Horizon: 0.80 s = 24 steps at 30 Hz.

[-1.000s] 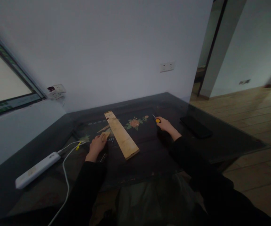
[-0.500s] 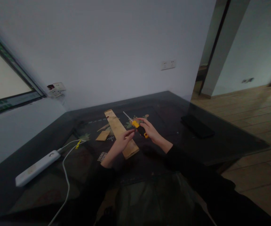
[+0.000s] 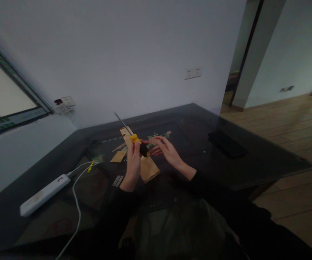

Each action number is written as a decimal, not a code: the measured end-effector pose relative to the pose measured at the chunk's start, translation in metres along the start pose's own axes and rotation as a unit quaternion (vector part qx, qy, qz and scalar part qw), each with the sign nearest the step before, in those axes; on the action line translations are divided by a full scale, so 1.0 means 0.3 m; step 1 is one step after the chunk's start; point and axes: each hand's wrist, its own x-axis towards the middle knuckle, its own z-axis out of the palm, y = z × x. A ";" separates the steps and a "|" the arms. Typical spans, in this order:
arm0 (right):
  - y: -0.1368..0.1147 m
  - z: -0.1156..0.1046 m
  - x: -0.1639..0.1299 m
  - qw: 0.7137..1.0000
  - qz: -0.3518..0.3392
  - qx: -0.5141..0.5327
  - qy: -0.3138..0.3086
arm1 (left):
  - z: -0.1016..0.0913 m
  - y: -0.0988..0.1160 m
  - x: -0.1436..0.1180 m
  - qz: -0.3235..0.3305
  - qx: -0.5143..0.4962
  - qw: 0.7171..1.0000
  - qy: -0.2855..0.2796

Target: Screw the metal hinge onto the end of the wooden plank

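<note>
My left hand (image 3: pixel 133 164) is closed around the yellow and black handle of a screwdriver (image 3: pixel 141 144), whose metal shaft points up to the far left. Just right of the handle, my right hand (image 3: pixel 169 153) has its fingers apart and holds nothing that I can see. Under the screwdriver a long wooden board (image 3: pixel 149 169) lies on the dark table, its middle hidden by my left hand and the tool. A small wooden piece (image 3: pixel 118 156) rests to the left of the board. Two metal hinges (image 3: pixel 117 181) lie beside my left wrist.
A white power strip (image 3: pixel 44 195) with a white cable (image 3: pixel 76 202) and a yellow tag (image 3: pixel 90 167) lies at the table's left. On the right side rests a flat black object (image 3: pixel 226 144). The dark table (image 3: pixel 188 122) stands against a wall with sockets (image 3: pixel 193 73).
The screwdriver has passed from my right hand to my left and moved left and up. My right hand has opened, and my left hand has closed on the handle.
</note>
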 end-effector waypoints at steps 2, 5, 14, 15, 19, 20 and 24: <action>0.011 -0.017 0.007 1.000 0.002 0.010 -0.009 | -0.099 0.013 0.074 0.001 -0.031 0.999 0.028; 0.026 -0.029 0.008 0.999 0.006 -0.005 -0.039 | -0.284 -0.017 0.202 -0.013 0.035 0.998 0.044; 0.051 -0.013 -0.004 0.994 -0.015 -0.102 -0.048 | -0.583 -0.276 0.305 -0.098 0.501 0.856 0.085; 0.054 -0.016 -0.003 0.993 -0.014 -0.107 -0.045 | -0.590 -0.292 0.305 -0.095 0.504 0.856 0.069; 0.067 -0.024 0.000 0.992 -0.017 -0.122 -0.040 | -0.609 -0.344 0.320 -0.097 0.502 0.859 0.011; 0.070 -0.024 0.000 0.991 -0.016 -0.125 -0.040 | -0.614 -0.355 0.324 -0.097 0.505 0.858 0.005; 0.073 -0.020 -0.002 0.988 -0.005 -0.145 -0.050 | -0.623 -0.395 0.327 -0.072 0.510 0.857 0.000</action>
